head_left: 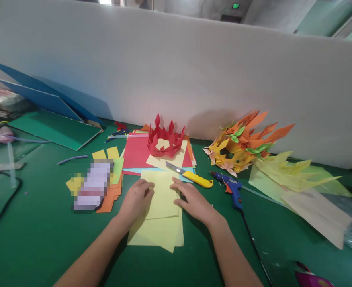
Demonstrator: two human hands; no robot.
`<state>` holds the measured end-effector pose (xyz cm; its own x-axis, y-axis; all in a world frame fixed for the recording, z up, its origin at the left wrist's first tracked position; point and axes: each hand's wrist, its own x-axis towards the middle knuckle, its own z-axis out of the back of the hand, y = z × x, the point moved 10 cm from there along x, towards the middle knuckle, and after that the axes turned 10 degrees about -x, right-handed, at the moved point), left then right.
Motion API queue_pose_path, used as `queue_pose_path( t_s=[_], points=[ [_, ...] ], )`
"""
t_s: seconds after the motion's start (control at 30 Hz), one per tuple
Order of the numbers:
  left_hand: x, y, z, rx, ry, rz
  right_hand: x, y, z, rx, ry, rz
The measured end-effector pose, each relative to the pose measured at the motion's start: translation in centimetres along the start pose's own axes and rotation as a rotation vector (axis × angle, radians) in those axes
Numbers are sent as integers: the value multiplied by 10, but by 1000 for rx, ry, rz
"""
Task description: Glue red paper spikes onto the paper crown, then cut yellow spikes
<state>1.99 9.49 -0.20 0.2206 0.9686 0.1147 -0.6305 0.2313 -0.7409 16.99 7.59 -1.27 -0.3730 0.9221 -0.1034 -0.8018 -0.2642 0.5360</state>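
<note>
A folded-looking yellow paper (161, 203) lies on top of larger pale yellow sheets (158, 235) on the table. My left hand (137, 201) is at its left edge, thumb and curled fingers close together on the paper. On the opposite edge rests my right hand (195, 201), fingers apart, index finger and thumb touching the paper. Just beyond, a yellow utility knife (197, 178) lies with its blade out, pointing left. To the right of my right hand is a blue hot glue gun (231, 187) with a black cord.
Behind stands a red paper crown (165, 139) on coloured sheets (134, 153). An orange and yellow paper crown (238, 145) and a pale yellow one (289, 171) sit right. A phone (94, 185) lies left on paper scraps. A white partition (176, 71) borders the green table (59, 239).
</note>
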Motion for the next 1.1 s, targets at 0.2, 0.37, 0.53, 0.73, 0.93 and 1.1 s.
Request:
queue_pose_path(
  t_s=[0.2, 0.37, 0.53, 0.73, 0.93, 1.1],
  points=[
    [0, 1, 0, 27, -6, -14, -8, 0, -1, 9, 122, -12],
    [0, 3, 1, 14, -14, 1, -6, -2, -4, -10, 155, -24],
    [0, 2, 0, 12, 3, -5, -5, -5, 0, 48, 90, -5],
    [0, 2, 0, 32, 0, 3, -7, -10, 7, 181, 10, -15],
    [0, 1, 1, 46, -3, -13, -12, -10, 8, 162, 17, 64],
    [0, 1, 0, 35, 7, -6, -12, -7, 8, 105, -3, 80]
  ],
)
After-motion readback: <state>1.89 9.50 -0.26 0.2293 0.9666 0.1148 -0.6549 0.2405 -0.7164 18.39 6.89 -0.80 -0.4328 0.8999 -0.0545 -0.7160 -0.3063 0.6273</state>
